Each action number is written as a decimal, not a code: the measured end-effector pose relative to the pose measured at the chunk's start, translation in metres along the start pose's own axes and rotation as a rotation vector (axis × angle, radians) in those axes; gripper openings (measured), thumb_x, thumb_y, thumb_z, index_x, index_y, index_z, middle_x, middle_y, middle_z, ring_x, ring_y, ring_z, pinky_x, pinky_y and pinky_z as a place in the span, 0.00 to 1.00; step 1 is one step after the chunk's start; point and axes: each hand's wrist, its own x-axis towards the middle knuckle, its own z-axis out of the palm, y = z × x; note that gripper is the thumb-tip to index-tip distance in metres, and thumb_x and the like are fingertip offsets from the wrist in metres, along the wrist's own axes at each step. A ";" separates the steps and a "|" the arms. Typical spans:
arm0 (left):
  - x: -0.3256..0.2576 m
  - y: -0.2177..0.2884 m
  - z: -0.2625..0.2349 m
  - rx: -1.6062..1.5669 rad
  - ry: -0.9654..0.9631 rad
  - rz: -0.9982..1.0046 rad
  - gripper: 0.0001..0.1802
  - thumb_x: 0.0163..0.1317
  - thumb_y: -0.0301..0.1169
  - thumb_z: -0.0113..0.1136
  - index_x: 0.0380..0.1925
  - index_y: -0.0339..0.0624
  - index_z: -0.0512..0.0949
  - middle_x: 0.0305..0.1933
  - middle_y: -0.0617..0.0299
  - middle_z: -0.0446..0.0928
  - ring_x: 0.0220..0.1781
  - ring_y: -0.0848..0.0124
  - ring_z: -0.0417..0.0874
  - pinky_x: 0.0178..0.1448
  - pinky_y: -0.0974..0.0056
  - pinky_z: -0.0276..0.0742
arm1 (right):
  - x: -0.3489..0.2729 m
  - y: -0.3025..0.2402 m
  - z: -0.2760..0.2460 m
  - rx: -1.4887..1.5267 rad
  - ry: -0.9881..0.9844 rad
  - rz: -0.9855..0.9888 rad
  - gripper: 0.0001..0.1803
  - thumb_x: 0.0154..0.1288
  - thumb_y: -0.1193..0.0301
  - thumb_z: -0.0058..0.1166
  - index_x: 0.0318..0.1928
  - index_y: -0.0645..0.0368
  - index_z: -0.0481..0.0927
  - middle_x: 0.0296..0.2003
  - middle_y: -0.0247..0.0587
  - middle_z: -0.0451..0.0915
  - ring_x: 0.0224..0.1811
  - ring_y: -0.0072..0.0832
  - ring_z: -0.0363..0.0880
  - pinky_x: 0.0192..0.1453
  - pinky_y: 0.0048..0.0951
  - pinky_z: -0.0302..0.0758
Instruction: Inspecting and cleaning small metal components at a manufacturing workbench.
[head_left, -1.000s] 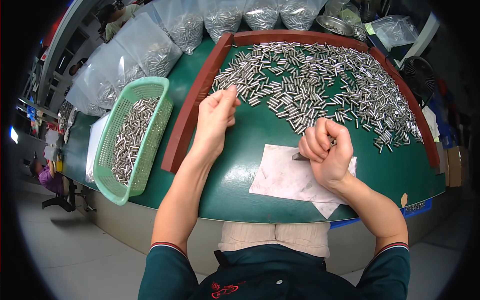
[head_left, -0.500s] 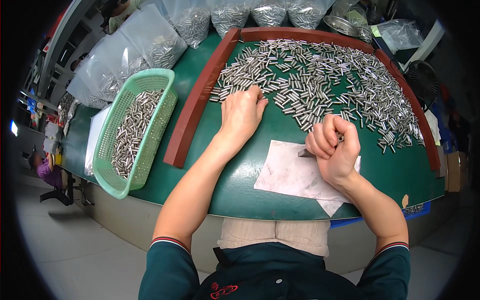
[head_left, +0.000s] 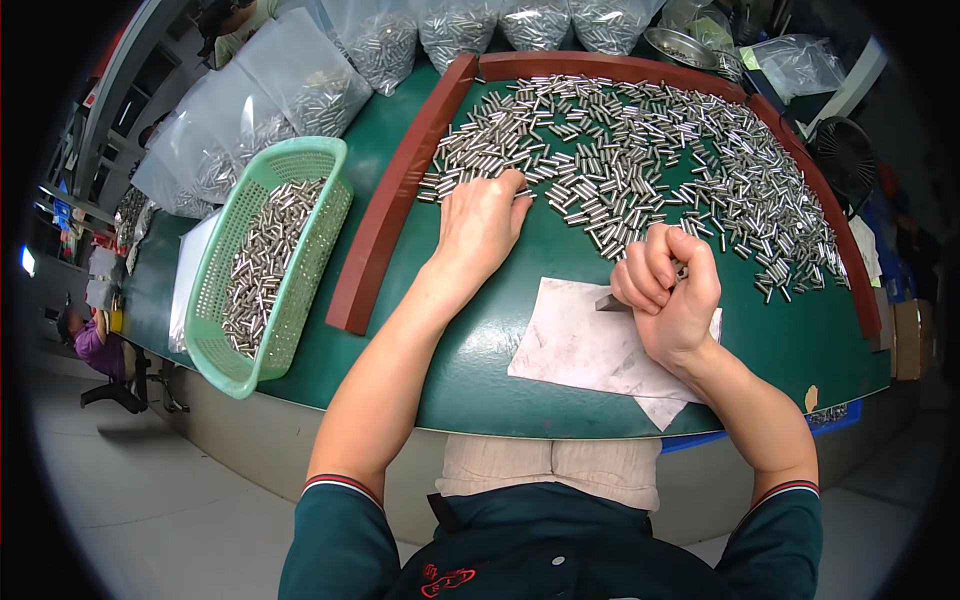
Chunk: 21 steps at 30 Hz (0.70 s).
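Observation:
Many short silver metal pins [head_left: 600,205] lie spread over the green table [head_left: 470,370]. At the near left edge of the pins is my left hand [head_left: 480,225], back upward, its fingers curled down among them. One pin shows by its thumb and forefinger; the other fingertips are hidden. My right hand [head_left: 672,295] is closed in a fist above a stained white cloth [head_left: 570,345]. A dark, flat-ended metal piece [head_left: 612,303] sticks out of the fist on its left side; the rest of it is covered by the fingers.
Red-brown rails [head_left: 390,225] border the pins on the left, back and right. Left of them stands a pale green basket [head_left: 335,205] of pins. Clear bags [head_left: 325,90] of pins line the back, with a metal bowl [head_left: 680,48] and a black fan [head_left: 845,160] farther right.
My left hand has shifted very slightly left at the edge of the pins. My right hand stays closed in the same place.

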 end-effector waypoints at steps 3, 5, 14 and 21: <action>0.001 -0.001 -0.003 -0.063 -0.045 0.010 0.08 0.46 0.28 0.58 0.28 0.40 0.77 0.12 0.56 0.70 0.18 0.59 0.74 0.27 0.58 0.69 | 0.000 0.000 0.001 0.001 0.004 -0.003 0.19 0.62 0.65 0.29 0.13 0.53 0.53 0.07 0.28 0.51 0.10 0.16 0.43 0.15 0.20 0.45; 0.001 0.000 -0.007 -0.106 -0.073 0.011 0.08 0.45 0.26 0.56 0.28 0.39 0.77 0.12 0.56 0.69 0.17 0.60 0.73 0.27 0.59 0.68 | 0.000 0.000 0.001 0.002 0.004 -0.005 0.19 0.62 0.65 0.29 0.13 0.53 0.53 0.07 0.28 0.51 0.10 0.16 0.43 0.15 0.20 0.45; -0.001 0.012 -0.035 -0.316 -0.284 -0.029 0.07 0.44 0.24 0.53 0.27 0.39 0.76 0.11 0.57 0.62 0.13 0.70 0.63 0.22 0.65 0.62 | 0.001 -0.002 0.000 -0.055 0.026 0.030 0.19 0.60 0.64 0.31 0.12 0.51 0.53 0.06 0.26 0.50 0.09 0.17 0.42 0.17 0.22 0.45; -0.007 0.023 -0.027 0.147 -0.176 -0.169 0.26 0.49 0.50 0.58 0.14 0.34 0.74 0.14 0.49 0.72 0.20 0.53 0.76 0.26 0.54 0.71 | 0.000 -0.002 0.000 -0.003 0.028 0.012 0.18 0.61 0.67 0.29 0.13 0.53 0.53 0.07 0.27 0.51 0.10 0.15 0.43 0.16 0.19 0.45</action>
